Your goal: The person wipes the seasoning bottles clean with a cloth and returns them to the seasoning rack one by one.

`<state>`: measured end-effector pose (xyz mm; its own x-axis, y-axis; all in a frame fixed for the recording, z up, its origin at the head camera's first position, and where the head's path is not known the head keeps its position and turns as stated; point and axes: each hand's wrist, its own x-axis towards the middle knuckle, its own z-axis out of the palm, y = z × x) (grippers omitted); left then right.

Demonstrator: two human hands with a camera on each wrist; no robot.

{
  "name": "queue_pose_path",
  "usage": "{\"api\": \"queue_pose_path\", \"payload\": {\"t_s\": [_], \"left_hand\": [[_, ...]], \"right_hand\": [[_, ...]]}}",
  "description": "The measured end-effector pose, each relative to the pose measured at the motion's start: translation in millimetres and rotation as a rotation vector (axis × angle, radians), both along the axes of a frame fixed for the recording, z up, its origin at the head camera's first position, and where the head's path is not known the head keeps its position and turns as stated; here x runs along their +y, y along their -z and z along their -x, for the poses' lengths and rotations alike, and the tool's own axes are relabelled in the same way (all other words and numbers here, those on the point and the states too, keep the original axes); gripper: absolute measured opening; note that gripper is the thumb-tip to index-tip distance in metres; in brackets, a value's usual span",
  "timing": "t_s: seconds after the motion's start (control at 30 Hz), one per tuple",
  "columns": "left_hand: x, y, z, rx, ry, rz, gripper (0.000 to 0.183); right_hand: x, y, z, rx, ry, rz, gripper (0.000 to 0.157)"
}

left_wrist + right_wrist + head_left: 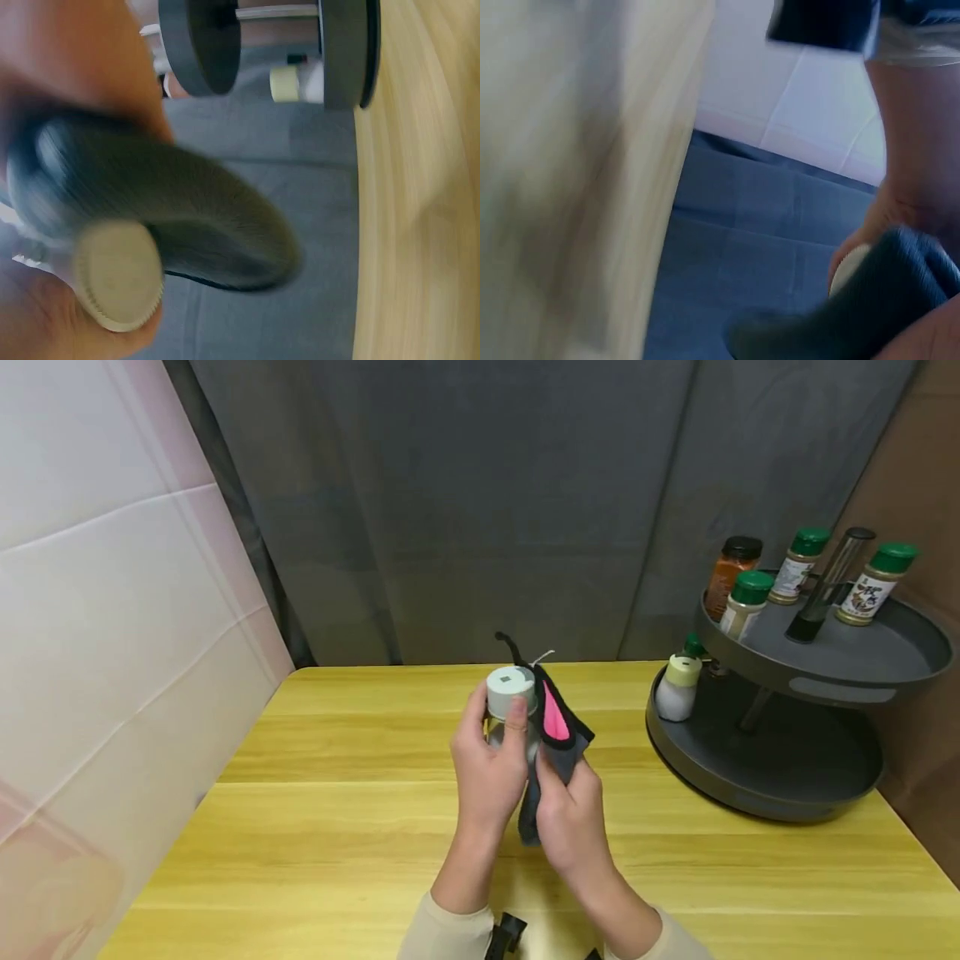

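My left hand (491, 768) grips a small clear jar (495, 732) with a pale screw lid (510, 681), held up over the table. The thumb lies against the lid's side. In the left wrist view, a round ribbed cream end of the jar (120, 277) shows beside the fingers. My right hand (573, 814) pinches a dark grey cloth (530, 814) with black edging and a pink patch (555, 714), against the jar's right side. The cloth (840, 322) hangs below the right hand and partly covers the jar in the right wrist view.
A two-tier grey turntable rack (765, 793) stands at the right. Its upper tier carries several spice jars, one of them orange with a black lid (731, 572), and a tall dark-capped tube (832, 581). A white shaker (677, 693) sits on the lower tier. Grey curtain hangs behind the wooden table (315, 827).
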<state>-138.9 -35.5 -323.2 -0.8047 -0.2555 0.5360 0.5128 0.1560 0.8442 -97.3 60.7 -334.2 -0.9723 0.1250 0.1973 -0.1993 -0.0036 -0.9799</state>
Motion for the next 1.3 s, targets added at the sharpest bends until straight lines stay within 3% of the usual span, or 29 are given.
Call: {"api": "queue_pose_path", "payload": {"t_s": [0.1,0.17,0.3,0.4,0.47,0.57,0.7,0.77,0.87,1.0,1.13,1.2,1.3], "left_hand": [[-5,1.6,3.3,-0.031,-0.026,-0.013,0.037],[-7,3.1,5.1,-0.056,-0.014,-0.027,0.037],[-6,5.6,6.0,-0.069,0.037,0.006,0.044],[-5,8.2,5.3,-0.013,0.023,0.091,0.047],[-3,9.8,3.5,0.030,-0.007,0.149,0.042],[0,10.0,-0.3,0.065,-0.025,0.179,0.035],[4,6.4,-3.1,0.109,-0.015,0.126,0.036],[5,4.5,-3.0,0.131,-0.018,0.102,0.036],[4,4.9,-2.0,0.137,-0.039,0.093,0.036],[2,11.9,-0.8,0.104,-0.059,0.085,0.036],[3,18.3,-0.1,0.090,-0.061,0.094,0.037],[4,19.9,0.5,0.088,-0.053,0.103,0.038],[7,20.9,0.0,0.062,-0.041,0.102,0.039]], "right_hand": [[8,-5.0,-0.3,-0.155,-0.110,0.118,0.042],[13,-10.6,-0.1,-0.200,-0.163,0.214,0.044],[18,-22.6,-0.2,-0.187,-0.212,0.282,0.048],[20,-32.4,-0.1,-0.135,-0.226,0.282,0.052],[21,-38.9,-0.4,-0.103,-0.214,0.291,0.052],[18,-41.4,-1.8,0.000,-0.127,0.228,0.050],[7,-23.7,0.9,0.157,0.010,0.097,0.042],[2,-12.6,3.8,0.174,0.025,0.061,0.038],[3,-2.9,7.5,0.089,0.001,0.024,0.038],[10,-2.1,12.8,-0.098,-0.074,0.019,0.042],[16,-10.9,17.5,-0.244,-0.142,0.109,0.044],[18,-16.8,17.8,-0.248,-0.146,0.153,0.045],[17,-24.3,15.2,-0.145,-0.112,0.184,0.045]]}}
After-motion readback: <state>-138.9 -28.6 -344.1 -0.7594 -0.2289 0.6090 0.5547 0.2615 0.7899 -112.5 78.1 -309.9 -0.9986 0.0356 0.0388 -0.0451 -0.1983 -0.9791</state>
